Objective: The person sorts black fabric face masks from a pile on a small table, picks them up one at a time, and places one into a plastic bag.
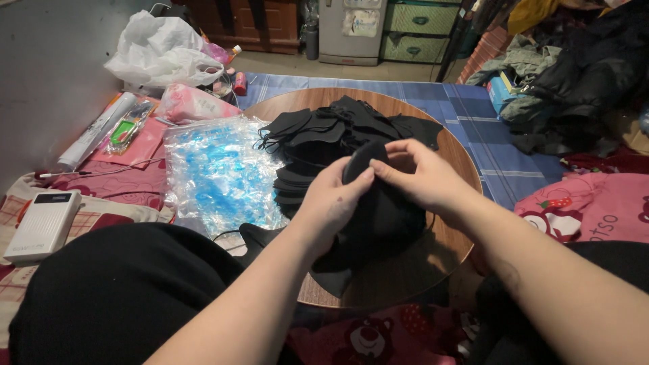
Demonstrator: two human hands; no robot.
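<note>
Our left hand and right hand pinch one black mask with our fingers; the far mask pile maybe still waits.

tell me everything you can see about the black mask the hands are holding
The black mask looks like soft matte fabric, folded or curved into a rounded shape. Both hands pinch its top edge: the left hand from the left, the right hand from the right. It is held above the round wooden table, just in front of a pile of similar black masks.
</note>
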